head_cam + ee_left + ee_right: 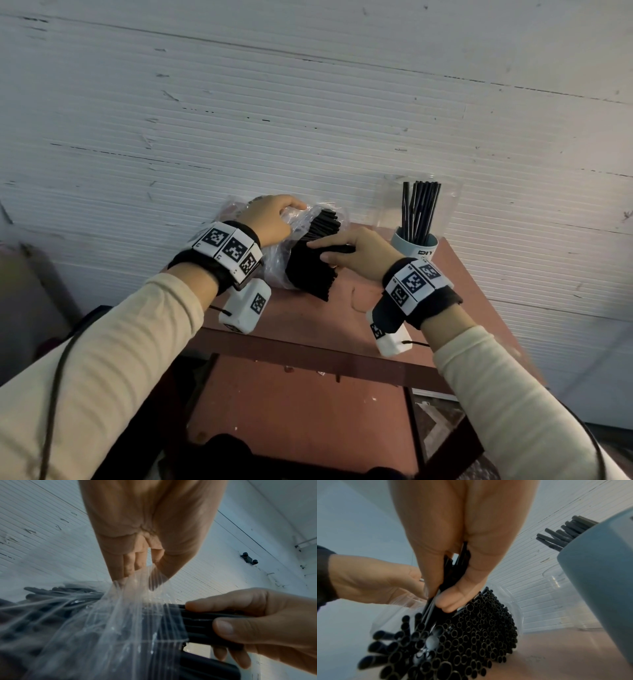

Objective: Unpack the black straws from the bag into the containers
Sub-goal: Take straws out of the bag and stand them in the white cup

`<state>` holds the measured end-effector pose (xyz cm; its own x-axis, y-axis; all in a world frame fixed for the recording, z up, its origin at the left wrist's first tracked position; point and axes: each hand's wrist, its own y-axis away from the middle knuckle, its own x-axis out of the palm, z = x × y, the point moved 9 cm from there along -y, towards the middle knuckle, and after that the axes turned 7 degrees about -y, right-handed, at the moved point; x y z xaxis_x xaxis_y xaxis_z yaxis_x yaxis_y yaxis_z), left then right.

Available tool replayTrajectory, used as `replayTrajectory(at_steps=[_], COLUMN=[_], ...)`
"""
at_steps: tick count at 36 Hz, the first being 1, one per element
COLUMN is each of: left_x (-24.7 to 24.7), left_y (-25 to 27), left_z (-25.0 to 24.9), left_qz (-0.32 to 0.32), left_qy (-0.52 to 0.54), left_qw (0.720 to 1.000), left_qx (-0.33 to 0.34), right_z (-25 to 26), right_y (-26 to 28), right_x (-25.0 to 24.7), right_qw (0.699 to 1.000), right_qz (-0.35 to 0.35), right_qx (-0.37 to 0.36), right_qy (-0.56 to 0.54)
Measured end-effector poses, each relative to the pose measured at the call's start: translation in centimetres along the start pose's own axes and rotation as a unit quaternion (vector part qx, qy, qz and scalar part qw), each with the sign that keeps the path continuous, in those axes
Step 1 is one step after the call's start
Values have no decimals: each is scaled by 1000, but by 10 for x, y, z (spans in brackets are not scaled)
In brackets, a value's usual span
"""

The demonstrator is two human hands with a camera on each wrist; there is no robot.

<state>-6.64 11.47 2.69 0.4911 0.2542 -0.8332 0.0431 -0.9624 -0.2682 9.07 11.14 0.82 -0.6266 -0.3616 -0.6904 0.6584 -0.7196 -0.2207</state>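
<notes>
Her left hand (pixel 270 219) pinches the limp, slippery bag (pixel 130 615) while her right hand (pixel 356 255) clamps a light, stiff bunch of black straws (pixel 471 631), best gripped mid-length.

The desk (pixel 359 318) is small and reddish-brown. On it lie a clear bag (pixel 274 260) of black straws (pixel 308 270). A blue cup (pixel 412 245) stands near.

Your straws (pixel 310 270): black. Bag (pixel 274 260): clear. Cup (pixel 412 245): pale blue-grey w/ dark lettering. Table (pixel 342 322): reddish-brown. Wristbands (pixel 229 248): black, white tags w/ b&w square codes. Sleeves (pixel 130 342): cream.
</notes>
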Motion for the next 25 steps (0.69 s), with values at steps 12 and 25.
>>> replayTrajectory(at_steps=[12,25], left_x=[-12,64], left_y=[13,24], left_z=[-25,-111], left_qz=[-52,159], left_qy=[-12,-136], left_qw=[996,955], left_qx=[70,208], right_z=[-1,-4], right_y=[20,68], right_x=[-23,-65], right_qw=[999,998], right_qz=[11,15], right_qx=[15,54], right_qy=[-36,-35])
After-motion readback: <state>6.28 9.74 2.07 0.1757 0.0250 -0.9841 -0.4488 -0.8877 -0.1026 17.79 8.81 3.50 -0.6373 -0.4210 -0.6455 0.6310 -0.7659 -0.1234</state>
